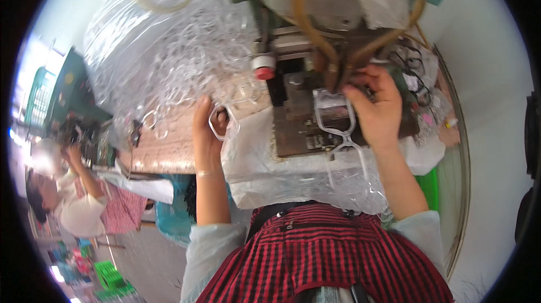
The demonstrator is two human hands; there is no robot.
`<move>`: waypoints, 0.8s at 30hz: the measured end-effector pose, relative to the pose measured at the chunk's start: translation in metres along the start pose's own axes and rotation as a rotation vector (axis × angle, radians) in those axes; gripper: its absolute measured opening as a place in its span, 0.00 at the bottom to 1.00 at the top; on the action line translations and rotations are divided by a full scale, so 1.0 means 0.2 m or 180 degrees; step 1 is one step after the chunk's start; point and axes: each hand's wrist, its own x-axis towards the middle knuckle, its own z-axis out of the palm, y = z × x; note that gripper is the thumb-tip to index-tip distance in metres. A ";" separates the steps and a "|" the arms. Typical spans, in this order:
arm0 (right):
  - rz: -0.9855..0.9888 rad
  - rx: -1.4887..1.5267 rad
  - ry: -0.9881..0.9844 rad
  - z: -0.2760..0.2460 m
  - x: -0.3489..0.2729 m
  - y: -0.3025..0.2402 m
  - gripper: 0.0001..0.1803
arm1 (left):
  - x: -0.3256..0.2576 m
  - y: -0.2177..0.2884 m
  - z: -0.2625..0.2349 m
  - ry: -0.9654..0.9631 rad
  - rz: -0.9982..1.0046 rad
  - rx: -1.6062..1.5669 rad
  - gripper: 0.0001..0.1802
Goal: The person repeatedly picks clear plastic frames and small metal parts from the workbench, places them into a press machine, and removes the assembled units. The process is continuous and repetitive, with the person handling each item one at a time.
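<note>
My right hand [376,107] grips a clear plastic eyeglass frame [335,120] and presses it against the metal block of a small bench machine [298,112]. My left hand [205,125] holds a second clear eyeglass frame [217,123] at the edge of a wooden bench top [169,148], just left of the machine. Behind the left hand rises a large clear bag of several transparent frames [169,49]. Brown hoses [315,27] curve down into the machine above my right hand.
A red knob [264,67] sticks out of the machine's left side. White plastic sheeting [270,173] drapes over the bench front toward my red checked apron [321,252]. Black frames [414,78] lie at the right. Another person [79,201] works at the far left.
</note>
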 end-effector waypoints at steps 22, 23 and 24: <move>0.0850 0.0820 -0.0151 0.10 -0.02 -0.20 0.30 | -0.30 0.12 0.93 -0.1577 0.3468 0.2682 0.09; 0.0841 0.0813 -0.0109 0.10 -0.02 -0.19 0.30 | -0.35 0.14 0.93 -0.1906 0.3370 0.2541 0.09; 0.0855 0.0776 -0.0134 0.09 -0.01 -0.18 0.30 | -0.39 0.16 0.93 -0.2227 0.3269 0.2385 0.09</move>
